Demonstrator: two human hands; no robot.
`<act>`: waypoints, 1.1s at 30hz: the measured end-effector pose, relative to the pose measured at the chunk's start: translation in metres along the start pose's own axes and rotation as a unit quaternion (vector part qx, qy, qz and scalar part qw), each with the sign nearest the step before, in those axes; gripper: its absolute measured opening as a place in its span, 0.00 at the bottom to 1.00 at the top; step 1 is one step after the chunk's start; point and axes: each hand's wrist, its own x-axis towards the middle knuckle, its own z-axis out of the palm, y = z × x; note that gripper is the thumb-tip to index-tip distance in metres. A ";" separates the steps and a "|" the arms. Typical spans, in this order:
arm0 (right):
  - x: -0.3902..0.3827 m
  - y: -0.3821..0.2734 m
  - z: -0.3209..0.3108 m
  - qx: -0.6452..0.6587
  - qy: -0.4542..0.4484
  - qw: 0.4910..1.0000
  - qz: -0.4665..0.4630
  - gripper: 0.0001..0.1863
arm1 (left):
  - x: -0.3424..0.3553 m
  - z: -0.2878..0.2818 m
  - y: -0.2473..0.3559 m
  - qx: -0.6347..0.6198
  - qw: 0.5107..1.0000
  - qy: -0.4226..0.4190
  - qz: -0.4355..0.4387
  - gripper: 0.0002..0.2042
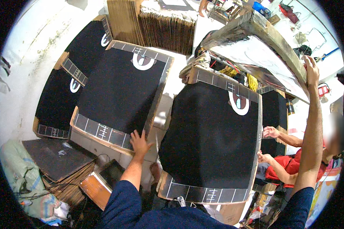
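My left hand (140, 142) lies with fingers spread on the near right corner of a large black printed board (120, 89), which has a white, brown and blue half-round mark and pale line scales along its borders. My right hand (311, 70) is raised high at the right, its fingers closed over the end of a big tilted wooden frame (273, 32) with a pale sheet stretched across it. Between my arms lies a second black board (210, 133) with the same marks. Its underside is hidden.
A person in a red shirt (290, 164) has both hands at the second board's right edge. More black boards (53, 103) lie along the left wall. Stacked cardboard (168, 32) stands at the back. Dark sheets (59, 156) and a pale green sack (17, 168) sit at lower left.
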 end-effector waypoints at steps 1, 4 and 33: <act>0.001 0.000 0.000 0.006 -0.004 1.000 0.005 0.24 | -0.004 0.025 -0.017 0.029 0.998 0.055 0.023 0.49; 0.005 -0.003 -0.002 -0.033 -0.015 0.999 -0.001 0.25 | -0.014 0.057 -0.043 0.085 0.992 0.083 0.036 0.49; -0.083 -0.090 -0.013 -0.015 -0.012 0.999 0.049 0.24 | -0.370 0.010 0.305 0.254 0.869 0.124 0.407 0.30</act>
